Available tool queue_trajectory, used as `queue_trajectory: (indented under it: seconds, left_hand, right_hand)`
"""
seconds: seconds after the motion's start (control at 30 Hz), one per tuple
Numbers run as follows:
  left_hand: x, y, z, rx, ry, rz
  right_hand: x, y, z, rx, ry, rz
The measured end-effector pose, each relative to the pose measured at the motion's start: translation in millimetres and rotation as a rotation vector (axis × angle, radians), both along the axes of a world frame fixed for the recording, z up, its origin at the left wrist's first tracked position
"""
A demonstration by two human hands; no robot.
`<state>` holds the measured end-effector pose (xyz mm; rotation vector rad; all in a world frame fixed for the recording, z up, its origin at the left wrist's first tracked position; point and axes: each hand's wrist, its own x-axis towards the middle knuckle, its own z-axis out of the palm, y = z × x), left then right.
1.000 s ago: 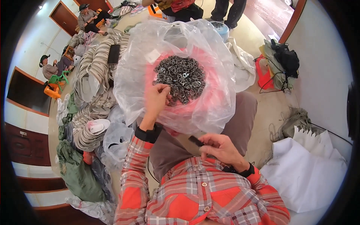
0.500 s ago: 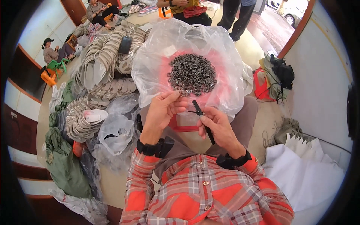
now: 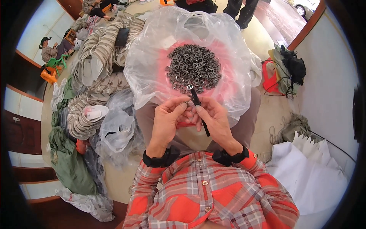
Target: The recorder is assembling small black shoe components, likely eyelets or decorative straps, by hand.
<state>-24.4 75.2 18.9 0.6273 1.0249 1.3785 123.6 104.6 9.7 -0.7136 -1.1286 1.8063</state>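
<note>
My right hand [image 3: 215, 116] grips a narrow black strap [image 3: 195, 98] between thumb and fingers. A small silvery piece, like a buckle, shows at the strap's far end. Close beside it, my left hand [image 3: 169, 114] pinches a small dark metal buckle [image 3: 187, 103], partly covered by the fingertips. The fingers of both hands nearly meet at the strap. Just beyond them lies a heap of small metal buckles [image 3: 193, 66] on clear plastic sheeting [image 3: 146, 63], with pink-red showing through beneath.
Stacks of pale shoe-sole shapes [image 3: 89, 70] cover the floor at left, a dark phone [image 3: 122, 37] on top. Clear bags [image 3: 116, 131] and a green sack [image 3: 70, 164] lie nearer. White sheeting [image 3: 305, 175] and a red stool [image 3: 270, 78] are at right. Other people sit far left.
Both hands have come together, the left moving right and down. The strap's far end has swung up toward the heap, and its silvery tip now shows.
</note>
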Motion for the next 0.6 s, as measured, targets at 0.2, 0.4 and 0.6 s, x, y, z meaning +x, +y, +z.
queue_trajectory:
  seconds: [0.2, 0.4, 0.6]
  left_hand:
    - [-3, -4, -6, 0.055, 0.347, 0.076]
    - [-17, -3, -8, 0.058, -0.088, 0.078]
    - [-16, -3, -10, -0.063, -0.271, 0.1]
  right_hand:
    - [-8, 3, 0, 0.001, -0.017, 0.011]
    - [1, 3, 1, -0.062, -0.062, 0.064]
    - [7, -9, -4, -0.146, -0.114, 0.193]
